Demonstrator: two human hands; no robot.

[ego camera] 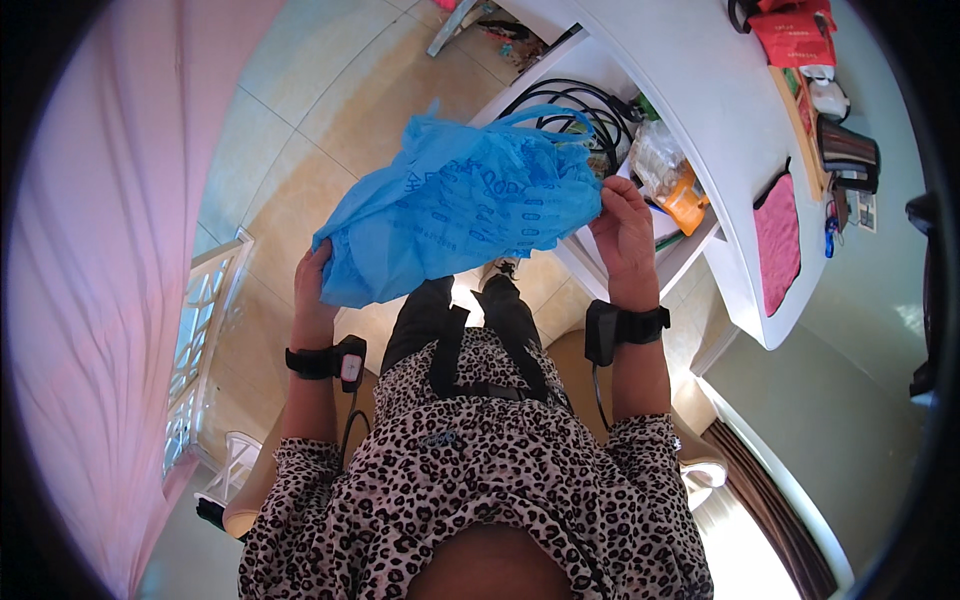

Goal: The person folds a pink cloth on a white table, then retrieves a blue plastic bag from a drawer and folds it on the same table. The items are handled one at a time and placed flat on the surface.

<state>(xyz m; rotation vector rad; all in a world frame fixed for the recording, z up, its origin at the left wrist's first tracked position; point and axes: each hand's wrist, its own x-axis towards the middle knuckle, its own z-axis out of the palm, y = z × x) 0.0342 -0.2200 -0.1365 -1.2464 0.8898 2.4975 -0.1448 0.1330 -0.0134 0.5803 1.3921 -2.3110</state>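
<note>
A blue plastic carrier bag with printed writing is stretched between my two hands, above my lap. My left hand grips its lower left corner, the thumb on the near face. At the right edge, my right hand pinches the plastic between thumb and fingers. One loop handle of the bag stands up at its upper right, over an open white drawer. In the drawer lie a coiled black cable, a clear plastic bag and an orange packet. The bag hides part of the drawer.
Right of the drawer, a white desktop holds a pink cloth, a red bag and a dark container. A pink curtain hangs at the left by a white lattice panel. Tiled floor lies beyond my feet.
</note>
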